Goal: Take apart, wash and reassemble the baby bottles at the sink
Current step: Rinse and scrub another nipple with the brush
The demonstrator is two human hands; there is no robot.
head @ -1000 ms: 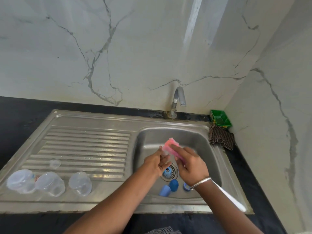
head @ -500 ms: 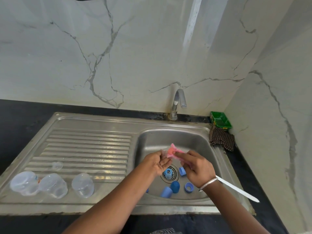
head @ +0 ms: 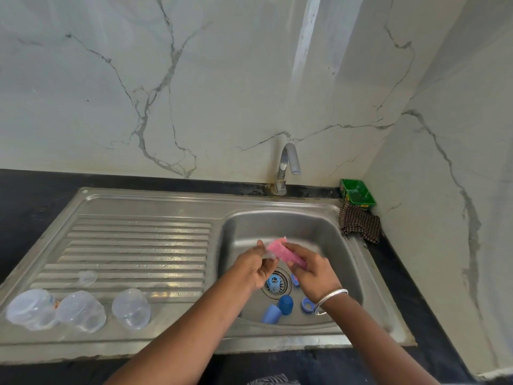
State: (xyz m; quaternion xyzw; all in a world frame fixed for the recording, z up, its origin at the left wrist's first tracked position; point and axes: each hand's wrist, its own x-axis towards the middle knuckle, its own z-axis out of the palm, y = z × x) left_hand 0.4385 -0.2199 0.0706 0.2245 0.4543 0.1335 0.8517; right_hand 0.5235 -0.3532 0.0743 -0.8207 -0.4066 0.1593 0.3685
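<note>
Over the sink basin (head: pixel 327 234) my right hand (head: pixel 312 273) grips a pink sponge (head: pixel 283 252) and holds it against a small clear teat (head: pixel 268 255) pinched in my left hand (head: pixel 255 266). Below the hands, on the basin floor, lie two blue caps (head: pixel 279 308), a blue ring (head: pixel 307 304) and another blue part (head: pixel 273 282) on the drain. Three clear bottle bodies (head: pixel 80 311) lie on their sides at the front left of the draining board, with another clear teat (head: pixel 87 277) just behind them.
The tap (head: pixel 287 168) stands behind the basin, no water visibly running. A green tray (head: pixel 357 195) and a checked cloth (head: pixel 359 225) sit at the right back corner against the marble wall. Black counter (head: pixel 30 201) surrounds the steel sink.
The hands stay together above the drain; the sponge has shifted slightly against the teat as my right hand rubs. The view has tilted a little, so more blue parts show below.
</note>
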